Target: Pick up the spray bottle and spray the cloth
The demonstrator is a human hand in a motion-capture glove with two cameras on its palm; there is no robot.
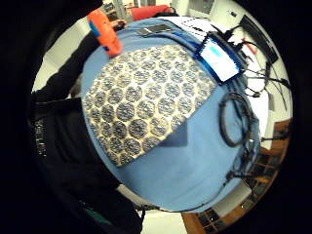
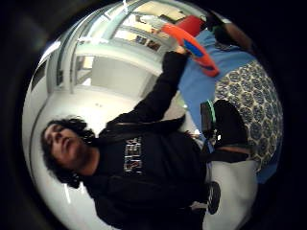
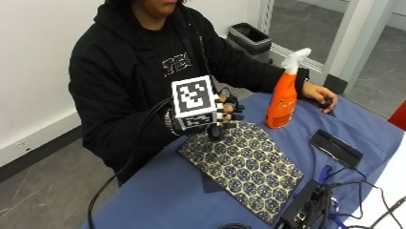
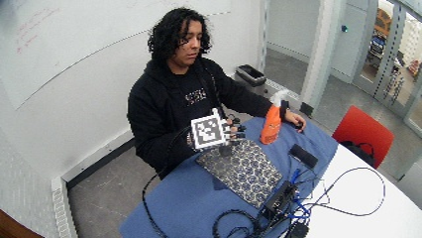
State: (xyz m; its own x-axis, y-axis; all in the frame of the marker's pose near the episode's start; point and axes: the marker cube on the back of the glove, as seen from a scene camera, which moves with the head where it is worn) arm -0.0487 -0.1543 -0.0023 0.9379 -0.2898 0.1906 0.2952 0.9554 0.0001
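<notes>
An orange spray bottle (image 3: 282, 102) with a white trigger head stands upright on the blue table cover, just past the far corner of the cloth. The patterned cloth (image 3: 244, 164) lies flat, dark with pale hexagon rings. My gloved right hand (image 3: 225, 114) hovers above the cloth's near corner, a short way from the bottle, fingers relaxed and holding nothing. The palm views look down on the cloth (image 1: 146, 97) with the bottle (image 1: 106, 31) beyond its edge, and the bottle (image 2: 192, 48) shows again beside the cloth (image 2: 256, 105). The bare left hand (image 3: 320, 98) rests on the table behind the bottle.
A flat black case (image 3: 335, 148) lies right of the cloth. A device with a lit screen (image 1: 220, 56) and a coil of cable (image 1: 234, 119) sit at the cloth's far side. A bin (image 3: 252, 38) stands on the floor, and a red chair (image 4: 361, 131) at the table's end.
</notes>
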